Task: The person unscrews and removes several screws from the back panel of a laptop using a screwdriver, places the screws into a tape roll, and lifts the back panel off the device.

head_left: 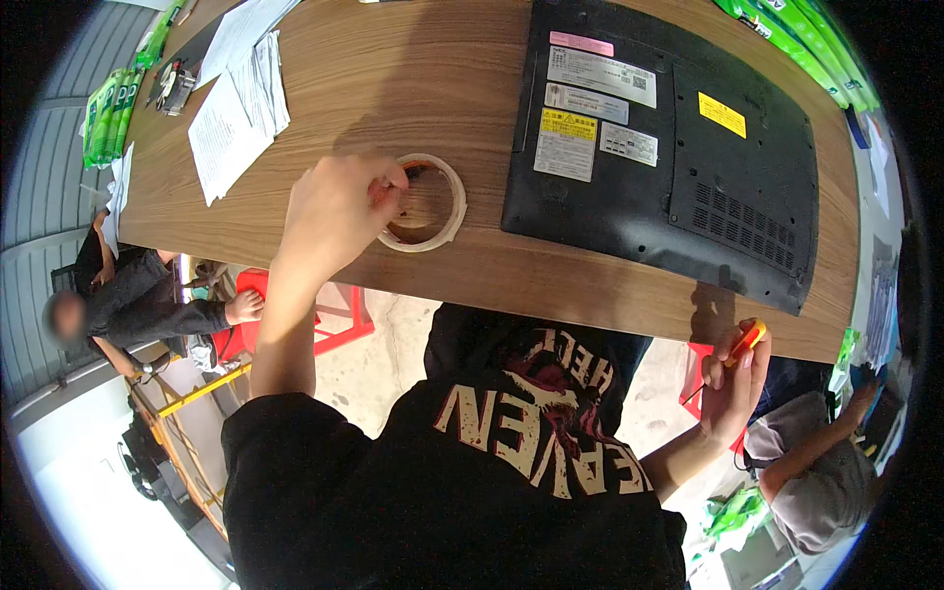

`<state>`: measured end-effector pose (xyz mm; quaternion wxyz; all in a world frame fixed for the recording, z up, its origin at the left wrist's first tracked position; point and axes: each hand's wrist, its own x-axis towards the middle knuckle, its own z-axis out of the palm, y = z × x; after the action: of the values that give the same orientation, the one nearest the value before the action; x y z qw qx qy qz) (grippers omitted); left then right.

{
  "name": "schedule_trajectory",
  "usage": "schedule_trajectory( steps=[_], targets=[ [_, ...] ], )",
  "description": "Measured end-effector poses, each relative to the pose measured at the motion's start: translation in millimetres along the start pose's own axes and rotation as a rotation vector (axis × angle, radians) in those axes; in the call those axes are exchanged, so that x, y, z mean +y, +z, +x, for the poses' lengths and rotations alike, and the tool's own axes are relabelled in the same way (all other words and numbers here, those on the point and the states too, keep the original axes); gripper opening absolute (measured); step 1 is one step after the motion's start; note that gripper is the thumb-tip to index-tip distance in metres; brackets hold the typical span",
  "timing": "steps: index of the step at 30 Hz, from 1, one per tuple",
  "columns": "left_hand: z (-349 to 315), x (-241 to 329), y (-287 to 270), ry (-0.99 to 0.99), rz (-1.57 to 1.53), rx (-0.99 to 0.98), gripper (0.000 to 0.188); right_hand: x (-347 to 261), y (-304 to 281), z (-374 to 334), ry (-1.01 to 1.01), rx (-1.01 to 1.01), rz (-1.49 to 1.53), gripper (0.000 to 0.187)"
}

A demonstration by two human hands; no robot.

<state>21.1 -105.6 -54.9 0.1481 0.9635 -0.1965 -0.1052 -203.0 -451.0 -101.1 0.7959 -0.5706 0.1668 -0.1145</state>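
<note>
My left hand (339,211) is over the left side of a roll of tape (458,202) lying flat on the table. Its fingertips are pinched together at the ring's inner edge; whatever they may hold is too small to make out. Small dark bits show inside the ring. Off the table's front edge, my right hand (728,398) grips a screwdriver (749,340) with a yellow and red handle, its thin shaft pointing down to the left. Between the hands and farther back, a black laptop (629,211) rests upside down, labels and vent grille facing up.
Loose printed papers (231,138) lie at the far left of the wooden table (433,88). Green packages (113,113) stand at the left edge, and more green packs (801,44) at the far right. A seated person (147,305) is at left, another person (811,472) at right.
</note>
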Motion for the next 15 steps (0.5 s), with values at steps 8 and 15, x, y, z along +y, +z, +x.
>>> schedule_trajectory(
  steps=[8,15],
  targets=[
    [-2.8,-8.0,14.3,0.019,0.0,0.091,0.024,4.2,-0.8,0.2,-0.004,0.015,-0.005,0.029],
    [-0.6,3.1,14.1,-0.05,0.032,0.084,0.015,3.6,-1.0,0.5,0.006,0.007,-0.003,0.028]
  ],
)
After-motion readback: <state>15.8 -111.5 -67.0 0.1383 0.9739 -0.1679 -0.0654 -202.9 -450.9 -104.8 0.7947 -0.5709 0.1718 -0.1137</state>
